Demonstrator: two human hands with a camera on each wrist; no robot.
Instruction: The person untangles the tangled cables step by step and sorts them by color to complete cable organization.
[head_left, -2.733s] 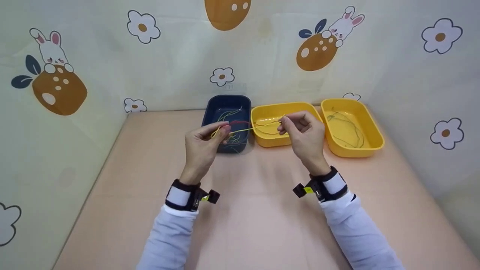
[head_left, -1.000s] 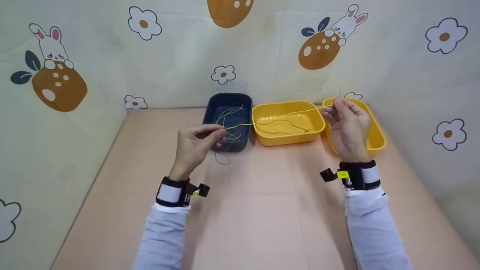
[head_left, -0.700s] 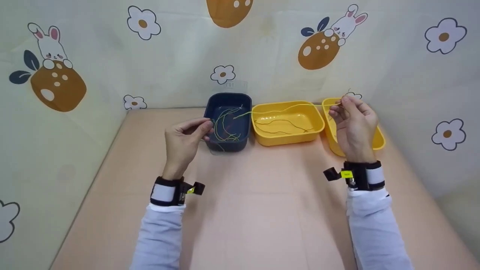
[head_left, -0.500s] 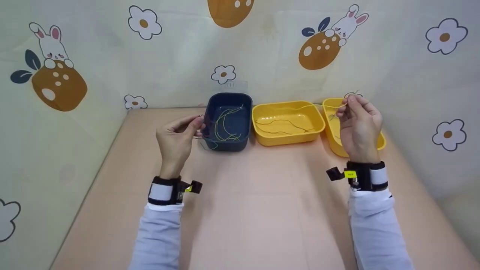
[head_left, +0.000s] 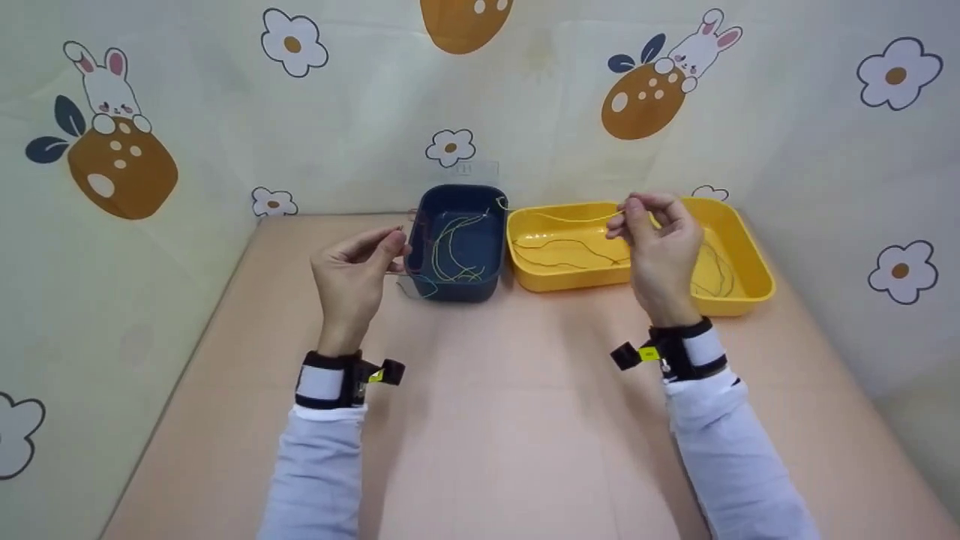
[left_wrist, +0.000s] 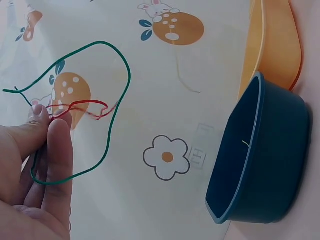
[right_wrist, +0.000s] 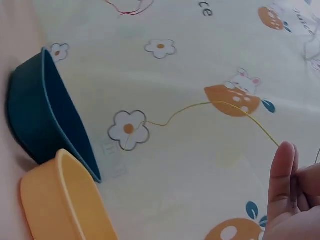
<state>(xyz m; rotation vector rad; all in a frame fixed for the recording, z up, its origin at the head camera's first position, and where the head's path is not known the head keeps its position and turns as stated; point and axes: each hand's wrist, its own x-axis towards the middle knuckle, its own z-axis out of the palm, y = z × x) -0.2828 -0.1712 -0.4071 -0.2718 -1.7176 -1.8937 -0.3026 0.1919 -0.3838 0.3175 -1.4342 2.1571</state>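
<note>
My left hand (head_left: 352,277) pinches a small bunch of thin strings between thumb and fingers, left of the dark blue bin (head_left: 457,294). A green string (left_wrist: 129,75) loops out from that pinch in the left wrist view, with a red string (left_wrist: 90,101) inside the loop. My right hand (head_left: 664,251) is raised over the gap between the two yellow bins. It pinches one end of a yellow string (right_wrist: 220,102), whose free end trails left through the air toward the blue bin's right rim. The two hands are well apart.
Several yellow-green strings (head_left: 436,247) lie curved in the blue bin. The middle yellow bin (head_left: 570,280) holds dark-looking strings (head_left: 566,241). In the right yellow bin (head_left: 750,262) lies a greenish string (head_left: 729,274). A printed cloth wall (head_left: 360,135) rises behind them.
The yellow string has been drawn out of the left hand's bunch by the right hand, which went right and has now come back left. The left hand shifted left with green and red strings.
</note>
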